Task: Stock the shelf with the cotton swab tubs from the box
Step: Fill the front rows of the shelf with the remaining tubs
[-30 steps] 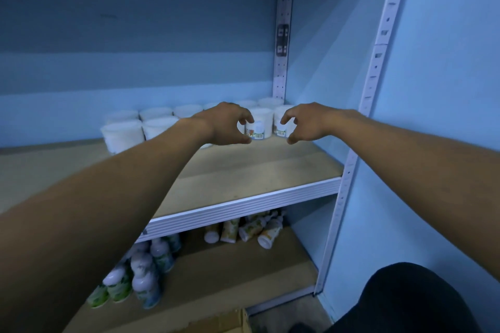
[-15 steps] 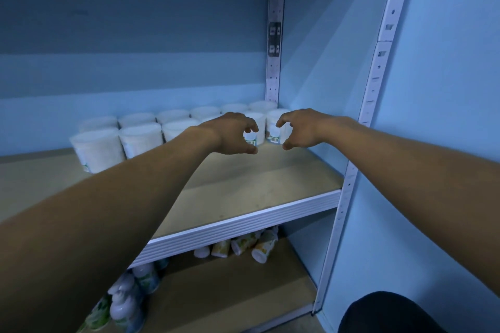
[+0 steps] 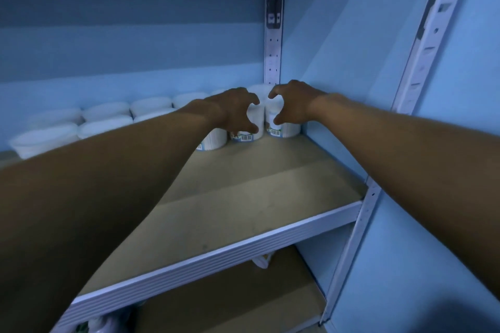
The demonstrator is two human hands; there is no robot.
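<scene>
Both hands were spread in loose curls with nothing clasped: the left hand arched over one cotton swab tub, thumb low by its barcode, and the right hand cupped around the corner tub, whether touching I could not tell. Those two stood at the right end of the front row of tubs at the back of the shelf, against the blue wall. From where I stood, the job wanted a gentle nudge to square them in line, labels outward, without knocking the neighbours. No box showed.
</scene>
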